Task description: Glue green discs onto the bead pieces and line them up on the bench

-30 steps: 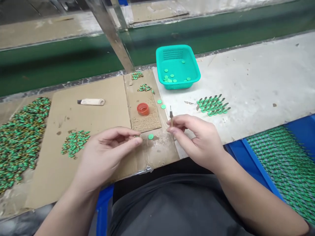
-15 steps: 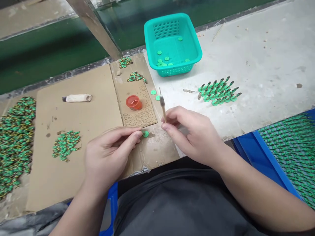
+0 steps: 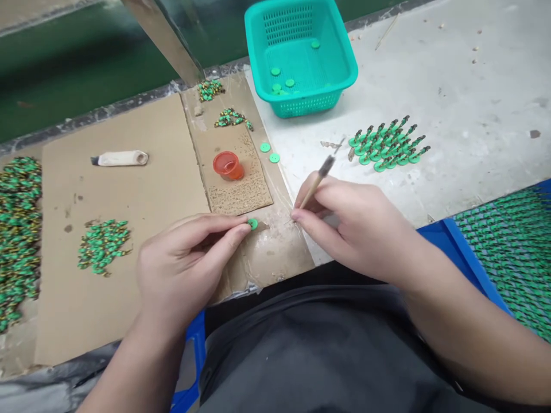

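I watch from far away and take the small translucent red plastic cup as my mark. On the near side of this cup, a little to its right, the flat round green disc is at the fingertips of the left hand. Its thumb and forefinger are pinched together against the disc's edge; whether some small piece is between them, I cannot tell. The right hand, also right of the cup and lower, grasps a thin wooden-handled tool with dark collar, whose fine tip points away from the disc.

In my judgement, the disc could slide or turn, because only its edge is touched. The cup seems to hold liquid, and it could tip if the tool or a knuckle swung into it. A wide swing the other way could knock down the dark-topped upright pieces on round green bases, well to the right of the cup.

Two loose green discs lie just right of the cup, and behind them stands the deep turquoise perforated plastic basket. Left of the cup are a cream-coloured tube with dark end and, nearer to me, a small heap of green-and-gold pieces.
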The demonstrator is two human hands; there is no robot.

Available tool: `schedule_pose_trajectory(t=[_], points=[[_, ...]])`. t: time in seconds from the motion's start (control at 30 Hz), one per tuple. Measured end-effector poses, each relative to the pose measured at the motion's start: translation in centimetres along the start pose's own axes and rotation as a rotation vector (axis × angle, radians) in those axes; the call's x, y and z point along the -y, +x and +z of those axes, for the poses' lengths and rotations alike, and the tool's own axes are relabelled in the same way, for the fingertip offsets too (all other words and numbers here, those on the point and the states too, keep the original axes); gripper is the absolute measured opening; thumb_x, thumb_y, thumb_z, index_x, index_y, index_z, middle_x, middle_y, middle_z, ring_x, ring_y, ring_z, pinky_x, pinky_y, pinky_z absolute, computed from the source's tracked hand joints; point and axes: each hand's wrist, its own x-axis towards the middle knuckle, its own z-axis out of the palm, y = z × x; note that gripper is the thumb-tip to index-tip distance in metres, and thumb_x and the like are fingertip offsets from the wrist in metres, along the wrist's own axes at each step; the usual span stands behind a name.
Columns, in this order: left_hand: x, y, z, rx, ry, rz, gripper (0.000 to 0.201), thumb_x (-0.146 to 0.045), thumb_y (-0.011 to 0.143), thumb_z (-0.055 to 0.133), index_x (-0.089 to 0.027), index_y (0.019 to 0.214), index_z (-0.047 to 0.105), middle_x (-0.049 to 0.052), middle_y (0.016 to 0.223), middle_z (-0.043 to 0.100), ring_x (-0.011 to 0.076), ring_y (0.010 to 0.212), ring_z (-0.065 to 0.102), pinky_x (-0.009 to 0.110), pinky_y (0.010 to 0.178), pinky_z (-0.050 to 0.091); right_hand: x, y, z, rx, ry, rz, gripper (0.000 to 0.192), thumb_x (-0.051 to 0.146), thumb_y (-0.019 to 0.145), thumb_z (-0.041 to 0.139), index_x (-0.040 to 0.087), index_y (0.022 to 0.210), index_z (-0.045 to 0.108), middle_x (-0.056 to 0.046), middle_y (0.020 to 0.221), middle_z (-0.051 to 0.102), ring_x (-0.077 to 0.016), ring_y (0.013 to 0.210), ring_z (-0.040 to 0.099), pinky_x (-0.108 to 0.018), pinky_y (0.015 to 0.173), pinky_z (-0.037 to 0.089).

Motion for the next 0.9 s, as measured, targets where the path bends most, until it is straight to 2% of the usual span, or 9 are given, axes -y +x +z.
schedule_pose_trajectory(t=[0.13,0.27,0.4,0.57,0.63,0.77,0.9], points=[[-0.3,0.0,0.1,-0.02,-0.005,0.046,0.012,-0.044,0.102,0.093,-0.035,0.096,0.098,-0.002,0.097,0.095,0.017,0.085,0.088,0.027,0.083,0.07,0.4,0.4,0.2,0.007,-0.057,-0.005,0.024,0.027,0.121,0.068,0.026,0.097,0.069,-0.002,0.109,0.082,-0.0214,0.096,0.084,-0.034,0.094,0.067],[-0.5,-0.1,0.2,-0.03,-0.018,0.05,0.01,-0.039,0.104,0.09,-0.034,0.1,0.099,-0.005,0.098,0.095,0.0142,0.085,0.088,0.023,0.08,0.067,0.7,1.1,2.9,-0.063,-0.032,-0.004,0.017,0.035,0.125,0.067,0.03,0.108,0.07,0.0,0.118,0.082,-0.0198,0.102,0.083,-0.033,0.099,0.07],[-0.3,-0.1,0.4,-0.042,-0.059,0.053,0.009,-0.034,0.101,0.091,-0.03,0.097,0.098,-0.005,0.094,0.094,0.0111,0.079,0.085,0.018,0.074,0.063,0.9,1.6,4.9,-0.002,-0.023,-0.017,0.015,0.04,0.127,0.062,0.031,0.121,0.073,-0.003,0.118,0.083,-0.0244,0.11,0.084,-0.036,0.105,0.07],[-0.1,-0.2,0.5,-0.03,-0.069,0.068,0.008,-0.032,0.104,0.092,-0.028,0.099,0.098,-0.004,0.094,0.094,0.0095,0.08,0.085,0.016,0.074,0.062,0.8,1.6,5.3,0.002,-0.055,0.001,0.015,0.038,0.126,0.063,0.029,0.128,0.076,-0.007,0.12,0.085,-0.0271,0.116,0.085,-0.036,0.111,0.068],[0.0,-0.3,0.5,-0.028,-0.07,0.085,0.009,-0.032,0.106,0.091,-0.028,0.101,0.098,-0.004,0.096,0.094,0.0095,0.082,0.085,0.016,0.076,0.063,0.5,1.6,5.5,-0.024,-0.051,-0.015,0.019,0.042,0.128,0.063,0.029,0.133,0.076,-0.007,0.125,0.086,-0.0256,0.119,0.086,-0.035,0.113,0.068],[0.0,-0.4,0.6,-0.031,-0.076,0.125,0.008,-0.03,0.108,0.09,-0.028,0.103,0.097,-0.005,0.097,0.094,0.0091,0.084,0.085,0.016,0.078,0.063,-0.1,1.5,6.2,-0.057,-0.056,-0.16,0.027,0.038,0.132,0.055,0.024,0.145,0.073,-0.008,0.144,0.085,-0.02,0.135,0.084,-0.028,0.118,0.065],[0.0,-0.4,0.7,-0.023,-0.071,0.14,0.009,-0.028,0.109,0.089,-0.027,0.104,0.097,-0.007,0.097,0.094,0.0071,0.083,0.085,0.015,0.078,0.061,0.3,1.7,6.2,-0.04,-0.11,-0.142,0.025,0.031,0.131,0.056,0.024,0.15,0.07,-0.008,0.15,0.086,-0.0197,0.138,0.084,-0.026,0.116,0.065]])
